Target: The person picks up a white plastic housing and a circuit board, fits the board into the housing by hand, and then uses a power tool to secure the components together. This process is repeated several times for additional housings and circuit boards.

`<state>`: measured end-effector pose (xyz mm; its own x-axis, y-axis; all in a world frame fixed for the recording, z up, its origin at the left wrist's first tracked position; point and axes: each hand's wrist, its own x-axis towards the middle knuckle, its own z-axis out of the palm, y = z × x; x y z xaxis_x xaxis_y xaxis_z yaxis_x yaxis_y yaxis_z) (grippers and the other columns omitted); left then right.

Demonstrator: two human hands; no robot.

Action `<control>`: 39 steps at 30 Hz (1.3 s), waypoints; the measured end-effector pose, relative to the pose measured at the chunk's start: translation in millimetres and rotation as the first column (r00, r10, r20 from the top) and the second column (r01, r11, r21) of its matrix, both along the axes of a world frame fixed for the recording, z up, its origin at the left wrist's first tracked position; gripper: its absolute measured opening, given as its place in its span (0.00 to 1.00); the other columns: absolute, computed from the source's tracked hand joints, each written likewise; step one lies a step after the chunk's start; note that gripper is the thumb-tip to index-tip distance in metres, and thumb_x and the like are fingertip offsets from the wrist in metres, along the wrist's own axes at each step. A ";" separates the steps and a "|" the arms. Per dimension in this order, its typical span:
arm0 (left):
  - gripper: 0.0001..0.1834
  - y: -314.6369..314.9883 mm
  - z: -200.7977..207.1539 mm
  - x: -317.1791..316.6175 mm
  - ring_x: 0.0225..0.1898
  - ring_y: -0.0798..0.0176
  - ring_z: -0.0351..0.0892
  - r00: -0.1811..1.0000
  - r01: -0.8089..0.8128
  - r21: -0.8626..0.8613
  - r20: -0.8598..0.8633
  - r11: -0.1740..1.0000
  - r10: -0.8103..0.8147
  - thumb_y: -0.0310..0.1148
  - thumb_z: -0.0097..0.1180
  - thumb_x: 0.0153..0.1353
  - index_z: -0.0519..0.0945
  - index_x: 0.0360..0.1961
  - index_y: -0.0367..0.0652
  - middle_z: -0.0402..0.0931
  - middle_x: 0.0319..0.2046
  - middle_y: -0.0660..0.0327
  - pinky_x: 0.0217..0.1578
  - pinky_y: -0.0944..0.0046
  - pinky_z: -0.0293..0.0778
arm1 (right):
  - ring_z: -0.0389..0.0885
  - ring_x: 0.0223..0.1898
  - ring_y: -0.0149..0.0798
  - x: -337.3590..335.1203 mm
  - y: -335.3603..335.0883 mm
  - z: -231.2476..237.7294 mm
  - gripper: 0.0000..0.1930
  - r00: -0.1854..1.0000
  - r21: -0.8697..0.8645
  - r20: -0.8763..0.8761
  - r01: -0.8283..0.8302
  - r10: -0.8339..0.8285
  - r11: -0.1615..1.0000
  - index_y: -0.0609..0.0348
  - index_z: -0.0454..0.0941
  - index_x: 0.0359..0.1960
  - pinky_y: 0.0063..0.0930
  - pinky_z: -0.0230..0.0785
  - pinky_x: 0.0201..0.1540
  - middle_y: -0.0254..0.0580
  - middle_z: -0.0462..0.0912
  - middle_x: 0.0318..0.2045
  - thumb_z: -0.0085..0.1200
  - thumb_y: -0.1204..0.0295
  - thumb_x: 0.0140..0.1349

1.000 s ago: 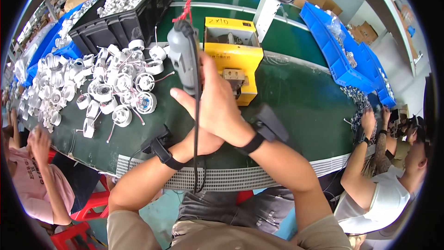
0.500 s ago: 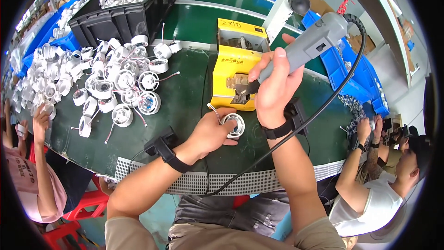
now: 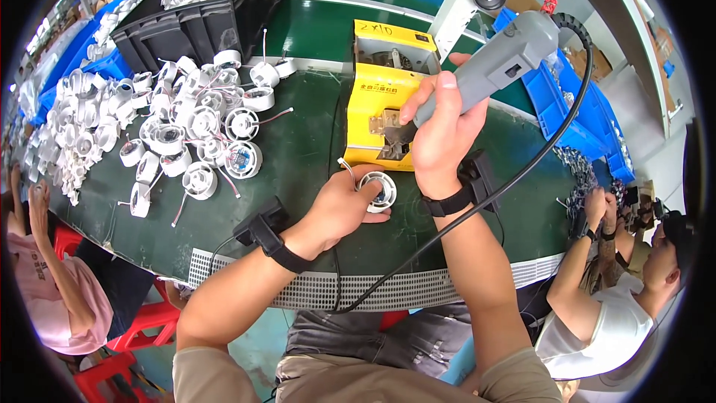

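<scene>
My right hand (image 3: 444, 138) is wrapped round a grey electric screwdriver (image 3: 501, 60), tilted with its lower end toward the yellow screw feeder (image 3: 379, 91). The bit lies at the feeder's front metal fitting, its tip hidden behind my fingers and the fitting. Just in front of the feeder, my left hand (image 3: 343, 207) grips a round white plastic housing (image 3: 391, 192) at the table. The thumb reaches over the housing's rim, and a short wire pokes up beside the fingers. Both wrists wear black straps with small black boxes.
Left of the feeder lie several white housings with wires (image 3: 200, 179), beside a heap of white rings (image 3: 82, 123). A black bin (image 3: 201, 30) of white parts stands behind. The screwdriver's black cable (image 3: 514, 175) loops over my right forearm. Co-workers sit on both sides.
My left thumb has moved onto the housing's inside edge. The screwdriver stays at the feeder, slightly shifted. The left co-worker's hand has drawn back from the ring heap.
</scene>
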<state>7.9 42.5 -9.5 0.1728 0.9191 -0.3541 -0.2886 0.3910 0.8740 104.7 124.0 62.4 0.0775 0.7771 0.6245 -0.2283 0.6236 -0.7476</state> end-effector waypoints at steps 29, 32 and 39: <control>0.15 2.7 6.7 -3.6 0.38 0.62 0.81 0.999 0.041 -0.021 0.034 0.999 -0.041 0.27 0.43 0.68 0.70 0.54 0.36 0.75 0.44 0.57 0.41 0.63 0.82 | 0.68 0.18 0.33 18.9 -45.4 -19.6 0.22 0.972 -0.335 -0.204 -0.179 0.114 0.925 0.58 0.59 0.55 0.29 0.65 0.22 0.38 0.68 0.28 0.38 0.55 0.70; 0.15 2.8 9.0 -4.9 0.36 0.62 0.81 0.998 0.016 -0.049 0.056 0.999 -0.014 0.27 0.43 0.68 0.71 0.53 0.36 0.76 0.42 0.56 0.38 0.64 0.82 | 0.67 0.18 0.32 20.5 -42.6 -19.7 0.21 0.968 -0.346 -0.228 -0.179 0.103 0.921 0.57 0.59 0.55 0.29 0.63 0.23 0.37 0.68 0.28 0.38 0.54 0.70; 0.14 2.2 6.3 -7.8 0.37 0.62 0.82 0.996 0.078 -0.037 0.050 0.996 -0.076 0.28 0.43 0.69 0.71 0.53 0.37 0.76 0.42 0.57 0.41 0.64 0.82 | 0.67 0.19 0.32 18.8 -46.1 -20.3 0.23 0.975 -0.338 -0.193 -0.173 0.112 0.925 0.57 0.58 0.55 0.29 0.63 0.23 0.36 0.68 0.28 0.40 0.53 0.70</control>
<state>0.1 44.8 -3.2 0.2607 0.8880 -0.3787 -0.2981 0.4471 0.8433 123.5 77.9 42.1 0.0285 0.9541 0.2981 -0.4355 0.2803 -0.8555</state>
